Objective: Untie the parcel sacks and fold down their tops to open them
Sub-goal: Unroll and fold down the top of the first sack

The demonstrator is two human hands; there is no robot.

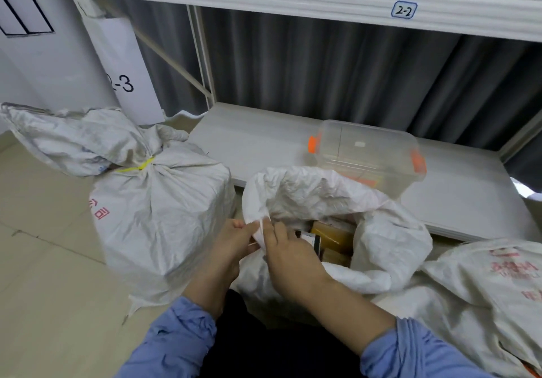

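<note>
A white woven parcel sack (378, 239) stands open on the floor in front of me, its rim partly rolled outward, with brown and dark parcels (331, 239) showing inside. My left hand (231, 239) and my right hand (287, 248) both pinch the near left edge of its rim. To the left stands a second white sack (158, 216) with red print, its neck tied by a yellow cord (137, 166). A third sack (484, 283) with red print lies at the right.
A white low shelf board (264, 140) runs behind the sacks and carries a clear plastic box (369, 154) with orange clips. Above it is a shelf labelled 2-2 (404, 10). A paper sign 2-3 (123, 84) hangs at the left. Beige floor tiles (44, 260) lie at the left.
</note>
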